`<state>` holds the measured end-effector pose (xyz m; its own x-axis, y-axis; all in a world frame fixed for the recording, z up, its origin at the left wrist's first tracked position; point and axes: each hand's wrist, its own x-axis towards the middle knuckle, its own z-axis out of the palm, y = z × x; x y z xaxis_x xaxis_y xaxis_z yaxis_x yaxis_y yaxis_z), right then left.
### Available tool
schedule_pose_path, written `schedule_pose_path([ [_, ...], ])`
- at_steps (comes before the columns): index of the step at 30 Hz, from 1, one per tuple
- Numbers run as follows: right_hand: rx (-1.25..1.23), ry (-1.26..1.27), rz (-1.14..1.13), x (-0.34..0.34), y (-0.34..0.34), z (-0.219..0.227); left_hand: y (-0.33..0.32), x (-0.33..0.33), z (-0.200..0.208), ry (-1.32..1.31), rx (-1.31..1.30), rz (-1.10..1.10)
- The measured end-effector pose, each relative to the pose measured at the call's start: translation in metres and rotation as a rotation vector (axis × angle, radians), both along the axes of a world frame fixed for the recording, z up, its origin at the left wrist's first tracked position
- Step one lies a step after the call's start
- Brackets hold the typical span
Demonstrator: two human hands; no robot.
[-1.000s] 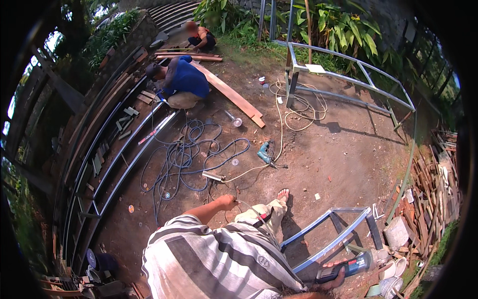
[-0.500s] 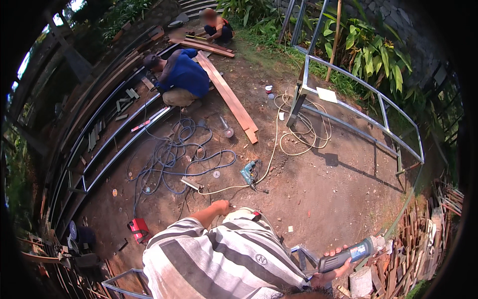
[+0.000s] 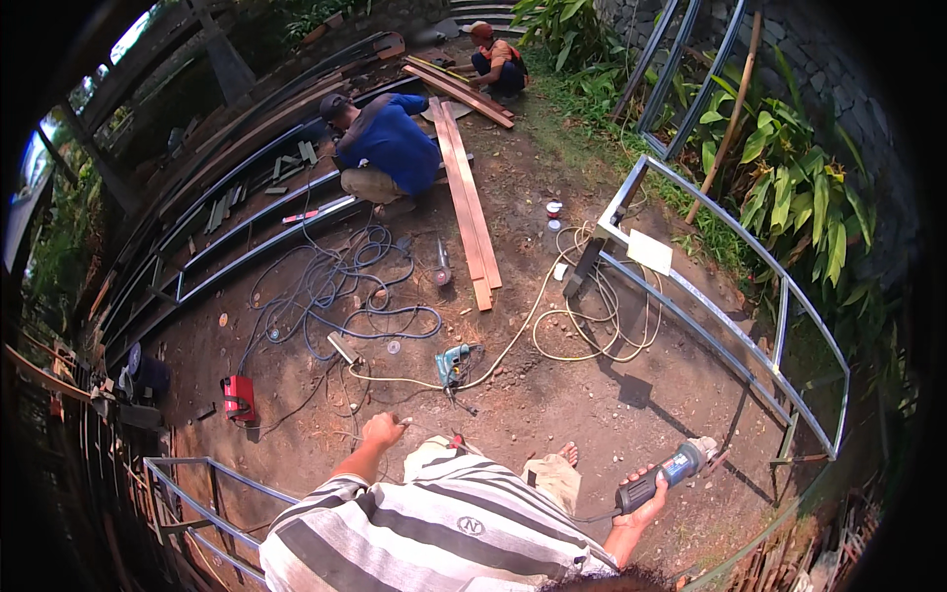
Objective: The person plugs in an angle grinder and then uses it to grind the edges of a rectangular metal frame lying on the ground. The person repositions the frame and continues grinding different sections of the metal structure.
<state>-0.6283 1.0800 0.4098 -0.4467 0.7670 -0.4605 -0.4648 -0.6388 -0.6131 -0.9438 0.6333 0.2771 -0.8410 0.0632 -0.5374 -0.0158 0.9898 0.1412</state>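
My right hand [image 3: 646, 498] is wrapped round the body of an angle grinder [image 3: 679, 464], blue and black with a grey head pointing away to the right. Its dark cord runs back past my striped shirt. Out in front of me, my left hand [image 3: 383, 430] hangs over the dirt with its fingers curled closed; whatever they hold, if anything, is hidden. Ahead of that hand, a teal power drill [image 3: 453, 365] lies on the ground, touching nothing of mine. A pale extension cord [image 3: 503, 360] runs beside it to a socket strip [image 3: 342, 347].
Tangled blue cable [image 3: 360, 276] and a red toolbox-like case [image 3: 238, 398] lie left. Long reddish boards [image 3: 469, 207] stretch ahead. Metal frames [image 3: 691, 291] stand right, with another [image 3: 197, 503] at lower left. A co-worker in blue [image 3: 390, 148] crouches ahead; another person [image 3: 498, 64] squats farther back.
My right hand has brought the grinder forward and slightly left, away from the wood pile. My left hand has shifted left. The view has turned; my bare foot now shows.
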Motion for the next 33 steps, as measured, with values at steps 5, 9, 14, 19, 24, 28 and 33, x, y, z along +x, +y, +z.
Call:
schedule_pose_path([
  [5, -0.234, -0.2, 0.197, 0.017, 0.159, -0.067, 0.077, 0.144, 0.014, 0.058, -0.034, 0.302],
  [9, -0.414, -0.433, 0.265, 0.033, 0.235, -0.12, 0.16, 0.208, 0.073, 0.195, 0.101, 0.481],
  [14, -0.696, -0.658, 0.266, 0.021, 0.287, -0.172, 0.189, 0.304, 0.03, 0.344, 0.08, 0.608],
  [19, -0.674, -0.891, 0.632, 0.028, 0.352, -0.235, 0.241, 0.334, -0.009, 0.44, 0.476, 0.843],
  [24, -0.448, -0.842, 0.741, 0.011, 0.387, -0.266, 0.31, 0.371, -0.023, 0.379, 0.879, 1.182],
  [28, -0.345, -0.827, 1.092, 0.022, 0.415, -0.262, 0.367, 0.446, 0.002, 0.363, 1.055, 1.184],
  [33, -0.292, -0.627, 1.507, 0.004, 0.528, -0.327, 0.421, 0.532, 0.041, 0.372, 1.167, 1.203],
])
